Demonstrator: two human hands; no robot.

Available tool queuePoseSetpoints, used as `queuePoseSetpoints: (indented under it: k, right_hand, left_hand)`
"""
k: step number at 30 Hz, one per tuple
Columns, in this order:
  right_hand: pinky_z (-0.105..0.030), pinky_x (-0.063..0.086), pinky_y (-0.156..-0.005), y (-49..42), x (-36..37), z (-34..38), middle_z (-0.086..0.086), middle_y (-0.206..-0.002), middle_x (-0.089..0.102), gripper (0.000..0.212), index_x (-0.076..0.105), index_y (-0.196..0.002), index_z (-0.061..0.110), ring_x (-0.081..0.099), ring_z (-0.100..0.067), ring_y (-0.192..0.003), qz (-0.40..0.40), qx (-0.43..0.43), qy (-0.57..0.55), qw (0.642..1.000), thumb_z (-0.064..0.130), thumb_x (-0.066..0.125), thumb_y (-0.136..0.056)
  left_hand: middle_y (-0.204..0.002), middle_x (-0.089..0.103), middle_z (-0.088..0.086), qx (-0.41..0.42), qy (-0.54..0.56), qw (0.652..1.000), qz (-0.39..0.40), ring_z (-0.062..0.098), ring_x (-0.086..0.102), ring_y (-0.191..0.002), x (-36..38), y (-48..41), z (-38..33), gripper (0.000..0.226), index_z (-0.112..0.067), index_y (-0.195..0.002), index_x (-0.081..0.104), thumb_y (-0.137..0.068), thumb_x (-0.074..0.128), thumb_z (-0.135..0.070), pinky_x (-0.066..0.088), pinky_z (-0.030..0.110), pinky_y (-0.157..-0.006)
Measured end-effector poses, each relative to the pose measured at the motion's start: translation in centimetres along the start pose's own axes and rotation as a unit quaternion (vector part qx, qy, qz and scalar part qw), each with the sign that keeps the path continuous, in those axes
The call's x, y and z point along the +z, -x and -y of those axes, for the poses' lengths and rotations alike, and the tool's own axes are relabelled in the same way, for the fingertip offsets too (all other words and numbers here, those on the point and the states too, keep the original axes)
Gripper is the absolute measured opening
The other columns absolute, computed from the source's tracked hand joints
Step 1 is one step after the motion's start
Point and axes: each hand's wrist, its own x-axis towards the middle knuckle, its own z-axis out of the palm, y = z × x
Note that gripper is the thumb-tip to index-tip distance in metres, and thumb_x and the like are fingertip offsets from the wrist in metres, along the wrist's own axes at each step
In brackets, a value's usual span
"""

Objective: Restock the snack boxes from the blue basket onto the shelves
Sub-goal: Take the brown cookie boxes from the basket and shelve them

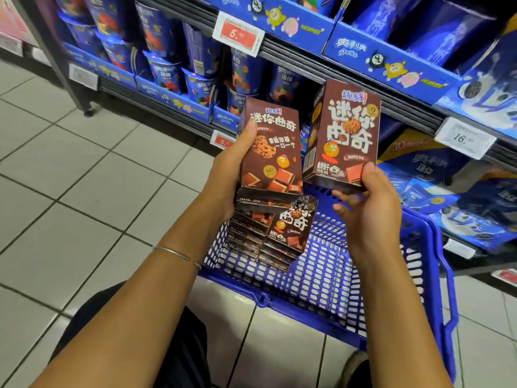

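Holding two brown cookie boxes over the blue basket: left hand is wrapped tight round the left box, and right hand has its fingers gripping the bottom of the right box, upright just beside it. A stack of boxes sits in the basket's far-left corner. The basket is on the tiled floor, in front of the shelves of blue snack cups.

You are in a shop, standing in a snack aisle. The metal shelves beside you carry rows of blue snack cups in printed cardboard display trays. Price tags are clipped to the shelf edges, some red, some white. The floor is pale tile, and a blue basket on it holds a stack of identical snack boxes.
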Motion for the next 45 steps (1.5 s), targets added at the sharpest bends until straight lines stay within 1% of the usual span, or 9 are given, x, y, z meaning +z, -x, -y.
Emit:
queuePoseSetpoints:
  k: [8, 13, 19, 23, 28, 32, 35, 38, 45]
  right_hand:
    - [-0.024, 0.045, -0.052, 1.2, 1.0, 1.9, 0.006, -0.085, 0.073, 0.030, 0.067, -0.103, 0.021, 0.068, -0.013, -0.069, 0.078, -0.022, 0.011, 0.997, 0.043, 0.051, -0.089]
    - [-0.038, 0.049, -0.078, 2.9, 3.2, 0.5, 0.005, -0.098, 0.073, 0.034, 0.066, -0.097, 0.027, 0.063, -0.012, -0.086, 0.100, -0.024, 0.141, 0.985, 0.055, 0.047, -0.090]
    - [-0.048, 0.049, -0.079, 3.8, 4.0, 0.4, -0.017, -0.100, 0.065, 0.032, 0.064, -0.098, 0.028, 0.056, -0.017, -0.081, 0.101, -0.017, 0.123, 0.987, 0.056, 0.050, -0.090]
    - [-0.032, 0.047, -0.073, 3.1, 3.7, 0.5, 0.024, -0.074, 0.064, 0.031, 0.068, -0.090, 0.037, 0.059, 0.005, -0.069, 0.119, -0.006, 0.105, 0.987, 0.062, 0.049, -0.091]
    - [-0.027, 0.048, -0.061, 1.1, 2.8, -1.6, 0.008, -0.084, 0.074, 0.049, 0.069, -0.109, 0.023, 0.067, -0.011, -0.076, 0.065, 0.108, -0.024, 0.992, 0.063, 0.043, -0.100]
    - [-0.027, 0.045, -0.057, -0.1, 2.7, -6.1, 0.006, -0.081, 0.070, 0.027, 0.066, -0.105, 0.018, 0.061, -0.013, -0.071, 0.026, 0.195, 0.043, 0.980, 0.037, 0.048, -0.106]
    - [-0.035, 0.054, -0.076, 0.0, 3.6, -9.6, 0.000, -0.103, 0.068, 0.015, 0.061, -0.112, 0.021, 0.064, -0.017, -0.091, 0.044, 0.234, 0.110, 0.965, 0.025, 0.049, -0.105]
    - [-0.039, 0.053, -0.085, 0.6, 4.9, -11.7, 0.003, -0.109, 0.065, 0.005, 0.059, -0.105, 0.029, 0.060, -0.015, -0.098, 0.084, 0.225, 0.175, 0.955, 0.029, 0.054, -0.103]
    - [-0.015, 0.044, -0.054, 1.6, 6.3, -13.6, 0.008, -0.093, 0.066, 0.031, 0.057, -0.128, 0.027, 0.059, 0.000, -0.075, 0.045, 0.134, 0.205, 0.969, 0.033, 0.063, -0.098]
  left_hand:
    - [-0.123, 0.078, 0.014, 0.004, 0.020, 1.000, -0.006, 0.036, 0.076, -0.114, -0.2, -0.3, 0.0, 0.057, -0.013, -0.135, 0.066, -0.098, 0.067, -0.056, 0.058, 0.053, -0.103]
    - [-0.132, 0.074, 0.016, 0.035, -0.001, 0.999, 0.003, 0.037, 0.071, -0.122, 0.3, -0.7, 1.0, 0.065, -0.014, -0.142, 0.063, -0.098, 0.060, -0.062, 0.050, 0.059, -0.112]
    - [-0.135, 0.072, 0.014, 0.047, -0.045, 0.998, 0.008, 0.036, 0.070, -0.124, 0.3, -1.0, 1.3, 0.078, -0.017, -0.147, 0.059, -0.091, 0.056, -0.071, 0.050, 0.058, -0.113]
    - [-0.137, 0.071, 0.015, 0.044, 0.002, 0.999, 0.020, 0.036, 0.068, -0.127, 0.0, -1.1, 1.3, 0.069, -0.016, -0.146, 0.060, -0.102, 0.048, -0.067, 0.046, 0.061, -0.116]
    - [-0.143, 0.066, 0.021, 0.023, 0.070, 0.995, 0.063, 0.041, 0.063, -0.133, -0.3, -1.0, 0.8, 0.079, -0.012, -0.148, 0.059, -0.100, 0.045, -0.073, 0.046, 0.060, -0.116]
    - [-0.134, 0.073, 0.013, 0.042, 0.062, 0.996, 0.052, 0.033, 0.072, -0.122, -0.5, -0.8, 0.7, 0.069, -0.016, -0.143, 0.063, -0.102, 0.046, -0.069, 0.056, 0.051, -0.106]
    - [-0.133, 0.074, 0.012, 0.052, 0.061, 0.996, 0.035, 0.032, 0.072, -0.123, -0.4, -0.6, 0.5, 0.065, -0.017, -0.142, 0.064, -0.103, 0.046, -0.067, 0.055, 0.053, -0.108]
    - [-0.129, 0.076, 0.009, 0.062, 0.060, 0.996, 0.034, 0.028, 0.074, -0.118, -0.4, -0.2, 0.3, 0.060, -0.021, -0.136, 0.068, -0.104, 0.045, -0.066, 0.063, 0.041, -0.092]
    - [-0.129, 0.076, 0.008, 0.076, 0.056, 0.995, 0.031, 0.028, 0.074, -0.119, -0.4, 0.0, 0.1, 0.061, -0.019, -0.140, 0.064, -0.105, 0.043, -0.065, 0.062, 0.041, -0.094]
